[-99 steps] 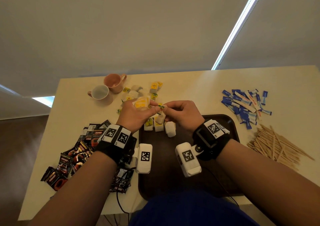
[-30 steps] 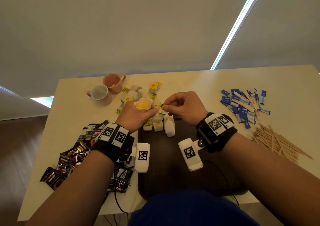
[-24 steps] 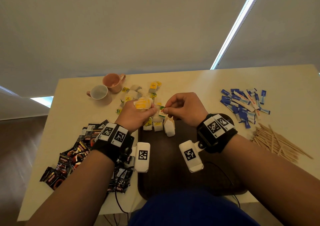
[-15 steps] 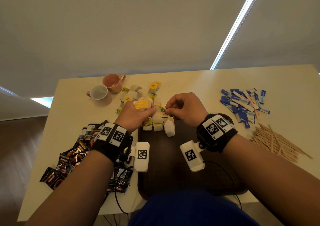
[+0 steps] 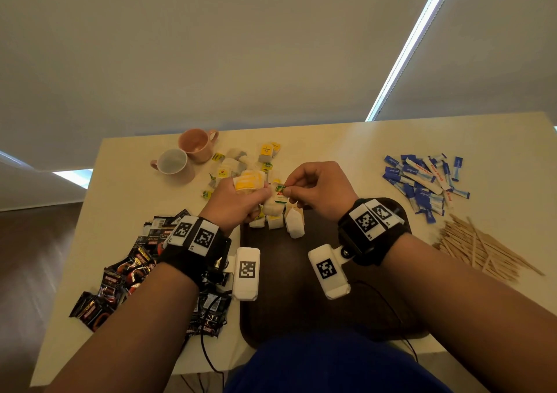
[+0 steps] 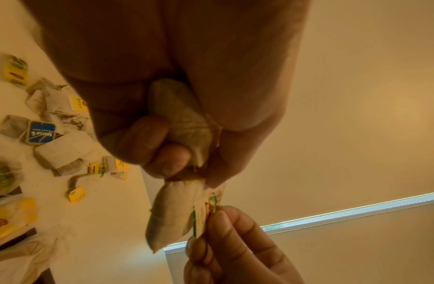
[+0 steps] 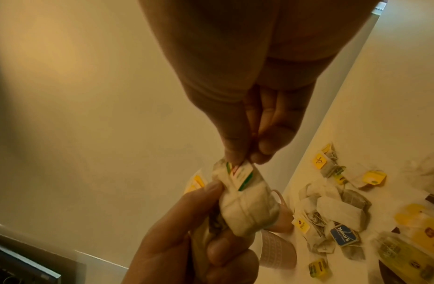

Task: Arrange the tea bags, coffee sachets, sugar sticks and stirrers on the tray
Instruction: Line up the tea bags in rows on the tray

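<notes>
Tea bag [image 5: 273, 204] held up over the far edge of the brown tray [image 5: 280, 296]; my left hand [image 5: 233, 204] grips it plus other bags, a yellow one on top. My right hand [image 5: 321, 187] pinches its green-and-red paper tag [image 7: 240, 175]. A few tea bags [image 5: 294, 227] stand on the tray. Coffee sachets [image 5: 126, 272] left, sugar sticks [image 5: 422, 181] and wooden stirrers [image 5: 479, 246] right on the table [image 5: 331, 142].

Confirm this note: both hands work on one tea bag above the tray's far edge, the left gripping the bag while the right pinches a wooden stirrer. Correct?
Not quite. The right hand pinches the tea bag's paper tag, not a stirrer; the right wrist view shows it. The stirrers lie untouched on the table. The left hand does grip the tea bag.
</notes>
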Motion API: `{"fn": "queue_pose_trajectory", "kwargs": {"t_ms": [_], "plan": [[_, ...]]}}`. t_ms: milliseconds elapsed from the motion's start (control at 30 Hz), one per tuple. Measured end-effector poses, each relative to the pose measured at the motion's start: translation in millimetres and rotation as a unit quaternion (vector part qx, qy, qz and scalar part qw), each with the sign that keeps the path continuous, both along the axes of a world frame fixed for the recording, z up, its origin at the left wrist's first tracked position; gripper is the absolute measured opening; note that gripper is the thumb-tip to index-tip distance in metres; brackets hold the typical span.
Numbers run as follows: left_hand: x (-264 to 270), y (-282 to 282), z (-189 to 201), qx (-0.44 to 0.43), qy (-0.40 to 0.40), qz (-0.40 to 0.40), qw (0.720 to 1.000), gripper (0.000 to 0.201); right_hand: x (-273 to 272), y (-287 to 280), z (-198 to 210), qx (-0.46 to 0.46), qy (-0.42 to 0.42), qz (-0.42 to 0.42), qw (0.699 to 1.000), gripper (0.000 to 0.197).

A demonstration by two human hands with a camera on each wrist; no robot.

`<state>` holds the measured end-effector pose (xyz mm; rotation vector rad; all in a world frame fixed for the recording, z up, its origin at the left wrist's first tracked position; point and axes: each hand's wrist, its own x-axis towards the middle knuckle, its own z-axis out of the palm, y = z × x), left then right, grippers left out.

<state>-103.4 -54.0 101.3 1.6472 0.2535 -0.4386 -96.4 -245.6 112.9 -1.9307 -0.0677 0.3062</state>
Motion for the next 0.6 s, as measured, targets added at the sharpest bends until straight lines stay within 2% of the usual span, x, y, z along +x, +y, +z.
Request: {"fn": "queue_pose_trajectory", "kwargs": {"t_ms": [167,433,600], "plan": [[-0.8,0.0,0.8,-0.01,-0.001,0.009,1.0,0.007,0.0,-1.3,1.2,0.032,0.016,0.003,0.999,0.011],[-0.7,-2.0,1.3,-0.008,0.0,-0.013,1.0,0.003,-0.1,0.0,-0.1,0.044,0.007,-0.001,0.999,0.01],[-1.6,-1.6,-0.4,0.003,-0.018,-0.017,1.0,0.01,-0.5,2.1,-1.0,0.036,-0.007,-0.005,0.999,0.021]]}}
